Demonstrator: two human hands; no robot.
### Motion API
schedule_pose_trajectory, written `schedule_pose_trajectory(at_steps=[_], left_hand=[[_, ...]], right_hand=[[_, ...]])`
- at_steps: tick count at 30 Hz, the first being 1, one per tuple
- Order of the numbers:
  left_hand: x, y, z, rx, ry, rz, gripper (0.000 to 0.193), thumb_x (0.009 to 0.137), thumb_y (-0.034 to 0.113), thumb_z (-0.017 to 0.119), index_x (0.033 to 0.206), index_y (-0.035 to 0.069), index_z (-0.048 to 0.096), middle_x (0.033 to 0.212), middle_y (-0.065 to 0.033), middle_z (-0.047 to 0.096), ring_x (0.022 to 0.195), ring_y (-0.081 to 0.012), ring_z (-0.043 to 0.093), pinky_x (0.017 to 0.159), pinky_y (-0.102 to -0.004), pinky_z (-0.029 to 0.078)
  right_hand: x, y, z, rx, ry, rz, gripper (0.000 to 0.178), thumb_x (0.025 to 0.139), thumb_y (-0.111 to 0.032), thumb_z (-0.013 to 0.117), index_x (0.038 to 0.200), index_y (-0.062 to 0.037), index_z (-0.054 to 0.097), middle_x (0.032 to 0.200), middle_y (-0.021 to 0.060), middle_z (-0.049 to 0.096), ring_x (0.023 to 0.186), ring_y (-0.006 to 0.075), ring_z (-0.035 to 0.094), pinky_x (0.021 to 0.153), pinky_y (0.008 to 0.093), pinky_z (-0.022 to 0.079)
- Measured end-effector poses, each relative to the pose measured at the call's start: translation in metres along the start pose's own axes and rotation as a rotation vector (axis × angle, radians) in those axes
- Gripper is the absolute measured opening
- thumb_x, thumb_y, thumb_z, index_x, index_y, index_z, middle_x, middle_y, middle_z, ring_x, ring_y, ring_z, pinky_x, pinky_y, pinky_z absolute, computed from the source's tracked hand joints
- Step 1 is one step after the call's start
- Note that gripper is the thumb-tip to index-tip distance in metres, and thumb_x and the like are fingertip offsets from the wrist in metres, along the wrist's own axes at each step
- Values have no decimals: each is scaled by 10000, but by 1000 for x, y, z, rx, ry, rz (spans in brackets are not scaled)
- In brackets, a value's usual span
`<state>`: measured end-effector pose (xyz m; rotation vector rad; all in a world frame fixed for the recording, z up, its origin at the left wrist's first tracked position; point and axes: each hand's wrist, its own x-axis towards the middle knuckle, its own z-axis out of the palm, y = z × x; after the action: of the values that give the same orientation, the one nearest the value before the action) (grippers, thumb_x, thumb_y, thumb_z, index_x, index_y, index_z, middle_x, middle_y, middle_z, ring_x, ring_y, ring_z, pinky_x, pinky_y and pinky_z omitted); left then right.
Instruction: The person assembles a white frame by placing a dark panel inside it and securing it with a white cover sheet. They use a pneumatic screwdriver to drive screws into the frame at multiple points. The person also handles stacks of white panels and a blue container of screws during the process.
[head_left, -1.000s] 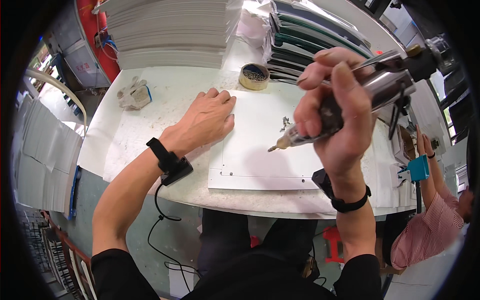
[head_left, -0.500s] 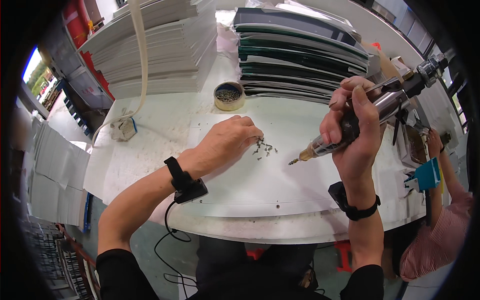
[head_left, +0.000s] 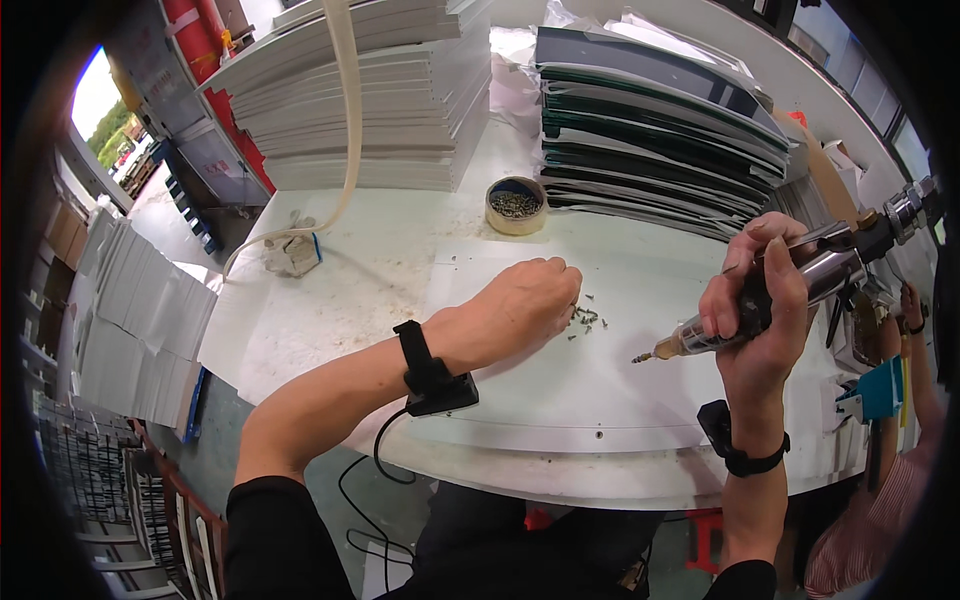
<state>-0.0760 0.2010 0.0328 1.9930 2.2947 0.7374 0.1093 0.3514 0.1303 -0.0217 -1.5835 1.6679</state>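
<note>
My left hand (head_left: 525, 305) rests on a white panel (head_left: 620, 390) lying on the table, its fingertips curled at a small pile of loose screws (head_left: 585, 320). Whether a screw is pinched between the fingers is hidden. My right hand (head_left: 755, 310) grips a pneumatic screwdriver (head_left: 800, 285), held tilted above the panel with its bit pointing left and down, a short way to the right of the screws. Both wrists wear black bands.
A tape roll filled with screws (head_left: 516, 205) stands behind the panel. Stacks of white panels (head_left: 370, 110) and dark panels (head_left: 660, 140) fill the back of the table. Another person's arm (head_left: 915, 370) shows at the right edge. A small white block (head_left: 292, 253) lies left.
My left hand has slid from flat on the panel to the screw pile and curled its fingers there. My right hand has lowered the screwdriver toward the panel.
</note>
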Motion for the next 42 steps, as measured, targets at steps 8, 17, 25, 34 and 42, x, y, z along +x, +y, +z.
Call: schedule_pose_trajectory(at_steps=[8, 17, 25, 34, 42], left_hand=[[-21, -4, -27, -409, 71, -135, 114, 916, 32, 697, 980, -22, 620, 843, -130, 687, 756, -212, 676, 711, -320, 539], [-71, -13, -44, -845, -27, -458, 144, 991, 117, 706, 1049, -12, 677, 867, -64, 718, 766, -109, 658, 720, -250, 544], [-94, -19, -33, -1265, 45, -564, 105, 1015, 102, 671, 1058, 9, 652, 936, -39, 698, 871, -97, 679, 813, -242, 574], [-102, -28, -34, -1492, 62, -556, 232, 993, 83, 708, 1189, 59, 586, 1104, -53, 669, 991, -116, 671, 915, -288, 596], [-102, -29, -32, -1528, 54, -555, 261, 994, 105, 716, 1209, 61, 575, 1099, -46, 659, 1014, -124, 668, 917, -301, 604]], right_hand=[[6, -7, 17, 65, -26, -50, 284, 1092, -306, 481, 1190, -42, 522, 890, 53, 569, 456, 63, 437, 433, 246, 420], [31, 1, 71, 148, -82, -61, 267, 1094, -316, 480, 1113, -55, 531, 916, 55, 553, 495, 48, 442, 449, 223, 450], [40, 16, 109, 177, -87, 11, 225, 1068, -315, 538, 1055, -90, 530, 894, 35, 566, 499, 54, 447, 460, 233, 430], [38, 32, 115, 189, -86, 9, 218, 1068, -311, 527, 1047, -94, 519, 894, 32, 563, 492, 56, 427, 454, 246, 421], [38, 35, 120, 202, -104, -1, 215, 1070, -304, 517, 1047, -91, 520, 887, 30, 566, 490, 57, 426, 457, 246, 423]])
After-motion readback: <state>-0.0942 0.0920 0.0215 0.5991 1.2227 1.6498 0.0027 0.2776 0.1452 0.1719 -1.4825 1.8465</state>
